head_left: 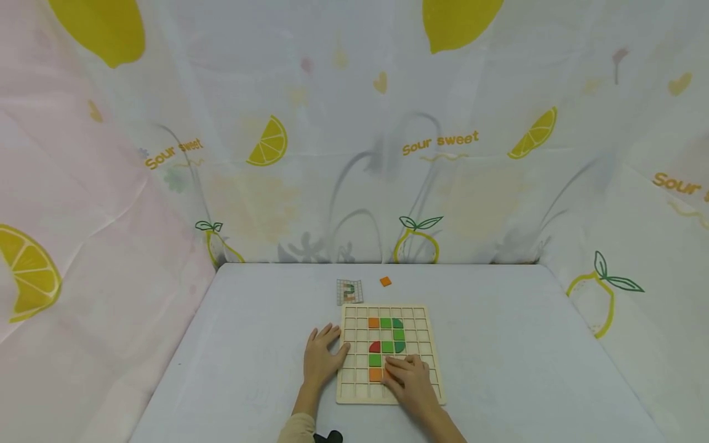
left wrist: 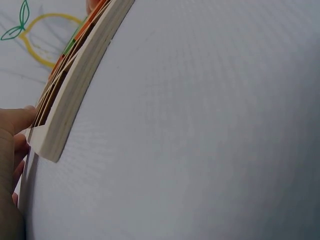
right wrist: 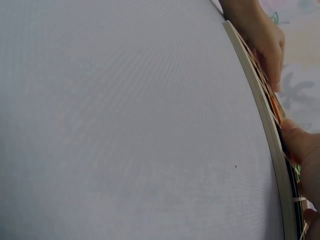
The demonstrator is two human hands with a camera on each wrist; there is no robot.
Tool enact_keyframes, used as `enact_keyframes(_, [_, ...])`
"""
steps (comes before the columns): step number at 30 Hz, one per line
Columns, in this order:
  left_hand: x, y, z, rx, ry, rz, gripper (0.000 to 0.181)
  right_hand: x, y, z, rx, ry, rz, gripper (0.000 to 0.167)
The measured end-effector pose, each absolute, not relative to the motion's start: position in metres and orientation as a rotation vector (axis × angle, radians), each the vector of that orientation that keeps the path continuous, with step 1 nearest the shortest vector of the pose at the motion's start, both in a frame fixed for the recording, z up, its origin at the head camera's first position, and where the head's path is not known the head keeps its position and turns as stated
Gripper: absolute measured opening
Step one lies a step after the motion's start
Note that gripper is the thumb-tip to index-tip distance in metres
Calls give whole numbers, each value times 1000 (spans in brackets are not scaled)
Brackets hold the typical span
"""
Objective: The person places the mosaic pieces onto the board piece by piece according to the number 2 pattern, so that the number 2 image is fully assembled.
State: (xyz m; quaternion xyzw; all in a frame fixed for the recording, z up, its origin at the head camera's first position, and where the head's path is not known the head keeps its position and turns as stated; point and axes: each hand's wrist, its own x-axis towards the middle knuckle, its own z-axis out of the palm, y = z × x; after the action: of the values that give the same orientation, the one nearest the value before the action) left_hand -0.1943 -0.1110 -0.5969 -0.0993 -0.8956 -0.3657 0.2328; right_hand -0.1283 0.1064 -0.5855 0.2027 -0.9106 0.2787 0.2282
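Note:
A square wooden grid board [head_left: 357,394] lies on the table with orange, green and red tiles set in several of its cells. My left hand [head_left: 322,357] rests along the board's left edge, thumb on the rim and fingers extended beside it; the left wrist view shows the thumb at the board's corner. Over the lower middle cells, my right hand [head_left: 411,383] pinches an orange tile [head_left: 389,373] between thumb and fingers, mostly covered by them. Left of it an orange tile [head_left: 375,375] sits below a green tile [head_left: 375,360].
Behind the board lies a small creased pattern card [head_left: 349,291] with a coloured figure on a grid. A loose orange tile [head_left: 385,281] is to its right. Lemon-printed cloth [head_left: 354,203] hangs around the white table [head_left: 249,344].

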Motion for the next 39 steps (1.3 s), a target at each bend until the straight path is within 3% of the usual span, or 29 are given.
enact_keyframes(8, [-194,-112,-597,-265,-2464,-973,35,-131,110,-588,598,-2486,821,22])
enact_keyframes(20, [-192,-112,-597,-263,-2459,-987,35,-135,119,-583,626,-2610,749,33])
enact_keyframes(27, [-193,-111,-599,-274,-2434,-964,35,-143,120,-567,648,-2736,874,30])
enact_keyframes(31, [-194,-111,-600,-285,-2425,-960,34,-166,121,-554,638,-2672,996,21])
enact_keyframes(39, [-194,-111,-599,-279,-2432,-987,35,-248,118,-551,427,-2508,1000,26])
